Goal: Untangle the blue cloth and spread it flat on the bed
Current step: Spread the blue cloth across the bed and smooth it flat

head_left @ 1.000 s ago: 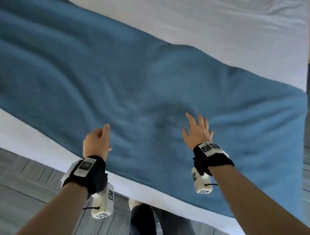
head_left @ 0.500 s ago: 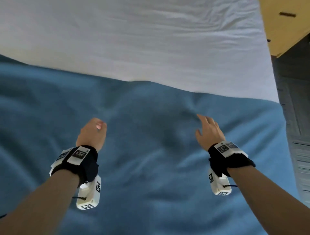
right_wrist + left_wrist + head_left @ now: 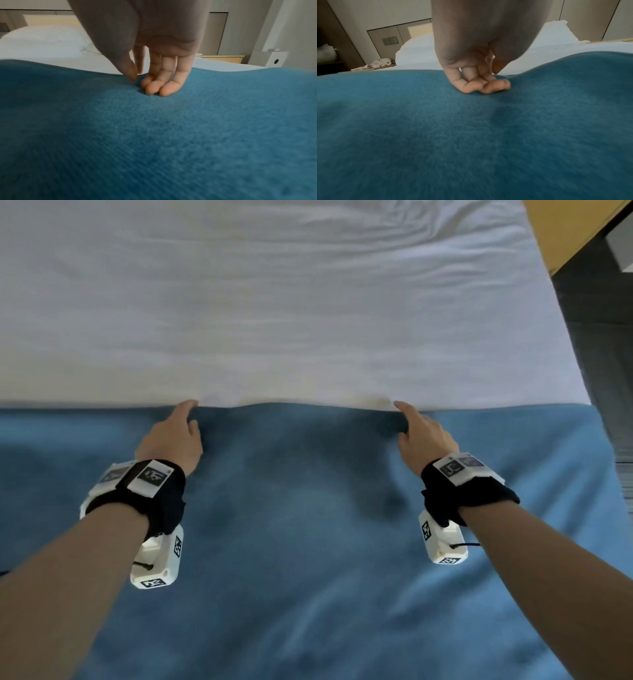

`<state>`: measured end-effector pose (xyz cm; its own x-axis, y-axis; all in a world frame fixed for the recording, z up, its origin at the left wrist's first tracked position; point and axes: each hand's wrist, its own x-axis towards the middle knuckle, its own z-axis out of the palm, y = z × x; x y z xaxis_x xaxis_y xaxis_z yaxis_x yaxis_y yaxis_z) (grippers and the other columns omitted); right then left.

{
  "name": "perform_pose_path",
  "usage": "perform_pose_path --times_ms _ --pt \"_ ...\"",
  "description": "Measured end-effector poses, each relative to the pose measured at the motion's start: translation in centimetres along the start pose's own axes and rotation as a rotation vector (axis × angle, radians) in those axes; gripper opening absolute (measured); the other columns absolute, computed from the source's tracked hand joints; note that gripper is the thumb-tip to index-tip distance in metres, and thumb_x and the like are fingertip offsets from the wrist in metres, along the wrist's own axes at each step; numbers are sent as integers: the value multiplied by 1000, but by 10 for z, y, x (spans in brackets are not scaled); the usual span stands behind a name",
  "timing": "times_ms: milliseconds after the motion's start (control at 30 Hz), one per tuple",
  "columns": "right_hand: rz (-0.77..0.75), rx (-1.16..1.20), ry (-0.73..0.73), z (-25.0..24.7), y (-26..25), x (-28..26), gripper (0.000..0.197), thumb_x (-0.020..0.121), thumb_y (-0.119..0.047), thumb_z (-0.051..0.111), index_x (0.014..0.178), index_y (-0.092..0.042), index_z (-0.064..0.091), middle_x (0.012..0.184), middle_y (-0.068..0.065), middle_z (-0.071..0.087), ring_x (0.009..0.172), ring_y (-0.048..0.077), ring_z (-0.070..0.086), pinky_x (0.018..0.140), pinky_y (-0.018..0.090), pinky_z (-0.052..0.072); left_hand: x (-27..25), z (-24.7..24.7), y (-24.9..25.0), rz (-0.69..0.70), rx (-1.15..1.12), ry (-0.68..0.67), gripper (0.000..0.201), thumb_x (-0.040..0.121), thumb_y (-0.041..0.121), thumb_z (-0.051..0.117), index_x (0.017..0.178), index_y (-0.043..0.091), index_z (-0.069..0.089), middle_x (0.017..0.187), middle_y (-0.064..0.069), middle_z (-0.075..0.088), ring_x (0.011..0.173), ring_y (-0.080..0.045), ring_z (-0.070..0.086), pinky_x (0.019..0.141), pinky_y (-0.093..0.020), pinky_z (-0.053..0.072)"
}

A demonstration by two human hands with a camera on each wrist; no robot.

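The blue cloth (image 3: 308,542) lies spread over the near half of the white bed (image 3: 274,302); its far edge runs straight across, with a small hump between my hands. My left hand (image 3: 190,414) is at that edge, index finger and thumb pinching it, and in the left wrist view the other fingers (image 3: 479,85) are curled onto the cloth (image 3: 471,135). My right hand (image 3: 402,417) pinches the same edge further right. In the right wrist view my right hand (image 3: 139,77) has its thumb on the cloth (image 3: 154,135), its index tip behind the edge, and three fingertips (image 3: 159,89) pressing down.
A wooden piece of furniture (image 3: 561,231) stands at the bed's far right corner, with dark floor (image 3: 603,337) along the right side. White pillows (image 3: 42,36) lie at the head of the bed. A white box (image 3: 271,59) stands by the wall. Crumpled paper (image 3: 380,63) lies far left.
Both hands have moved forward across the cloth to its far edge and taken hold of it. The right hand was open before; the view has swung square to the bed.
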<state>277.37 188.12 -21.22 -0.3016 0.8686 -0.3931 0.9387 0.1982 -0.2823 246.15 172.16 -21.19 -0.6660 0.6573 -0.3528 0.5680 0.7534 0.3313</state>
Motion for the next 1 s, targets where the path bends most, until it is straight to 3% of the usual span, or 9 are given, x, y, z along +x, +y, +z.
perform_pose_path --times_ms 133,200,333,433,533,633,700,867,1000 --pt "83 21 40 7 -5 17 33 93 -21 41 125 -28 43 110 14 61 91 35 56 70 34 39 24 1 -1 -1 -12 -15 29 95 22 37 122 29 42 62 -3 67 76 -27 61 76 -39 50" --pt "127 33 48 8 -6 23 22 93 -21 42 115 -24 45 94 13 58 77 31 49 67 34 38 31 2 -7 0 -62 -30 20 93 22 44 112 24 45 59 -1 67 66 -24 66 76 -40 53" --pt "141 22 67 4 -10 32 12 94 -21 42 104 -20 48 82 8 51 72 30 46 63 33 38 45 -9 -16 -7 -199 -75 8 90 23 55 93 18 50 57 -2 66 51 -20 65 63 -32 49" --pt "97 27 129 -3 -20 38 7 95 -20 40 98 -21 46 77 8 51 64 29 44 56 30 31 56 -24 -18 22 -182 26 7 90 27 55 91 21 52 57 0 65 51 -21 64 64 -34 52" --pt "26 33 132 -1 -31 41 15 93 -10 40 102 -20 47 89 11 58 71 28 47 55 30 33 61 -28 -23 -7 -80 84 8 89 27 55 94 22 51 69 -4 69 72 -27 67 75 -41 54" --pt "-10 25 113 12 -37 31 38 89 -9 48 125 -19 44 120 14 49 109 32 45 81 41 41 57 -19 -24 -10 -69 52 31 86 20 60 114 17 47 107 -16 64 103 -38 58 88 -51 49" --pt "-8 -51 107 20 -40 20 54 87 -12 51 138 -19 34 128 13 41 118 33 39 91 44 39 49 -9 -21 58 -61 49 47 83 16 62 127 14 45 122 -21 55 115 -40 49 97 -52 43" --pt "-63 -111 106 36 -38 -18 63 89 -21 49 146 -19 23 149 11 26 139 30 21 109 45 26 9 2 -21 103 32 27 65 85 23 61 142 17 32 148 -14 32 136 -38 28 109 -56 26" --pt "-125 -116 105 55 -37 -72 57 91 -23 46 145 -22 28 154 10 20 144 28 14 112 45 23 -36 9 -36 171 51 1 62 88 24 57 144 19 31 154 -5 26 142 -27 20 114 -49 18"
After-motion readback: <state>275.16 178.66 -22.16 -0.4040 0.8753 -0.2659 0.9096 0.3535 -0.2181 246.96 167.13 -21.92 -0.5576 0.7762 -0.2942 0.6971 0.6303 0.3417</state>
